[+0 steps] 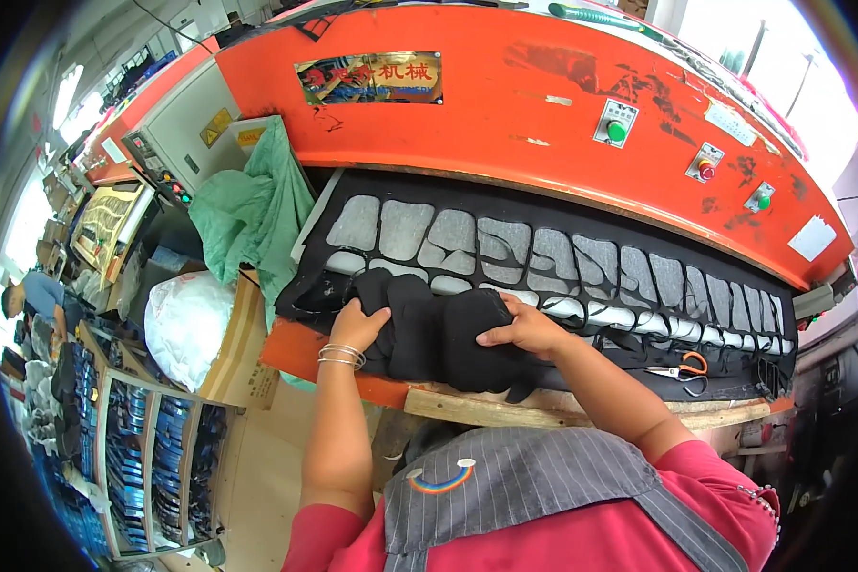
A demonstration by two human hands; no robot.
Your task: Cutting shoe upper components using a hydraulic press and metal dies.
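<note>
Black cut fabric pieces (429,329), soft and rounded at the ends, lie bunched at the near edge of the machine bed in front of me. My left hand (356,329) pinches their left side, its thumb lying on top. At the right side my right hand (527,327) grips a rounded black fabric piece (475,334), with the thumb over it and the other fingers partly hidden. Behind them stretches a black sheet (458,195) with rows of rounded cut-outs, where a grey surface (407,229) shows through. Thin black strips cross some of these openings.
Orange-handled scissors (693,363) lie right of my right hand. A long orange machine body (505,105) with buttons rises behind the bed. To the left are green cloth (248,210), a white bag (189,319) in a cardboard box, and a rack of blue items (148,381). A co-worker (43,300) is at far left.
</note>
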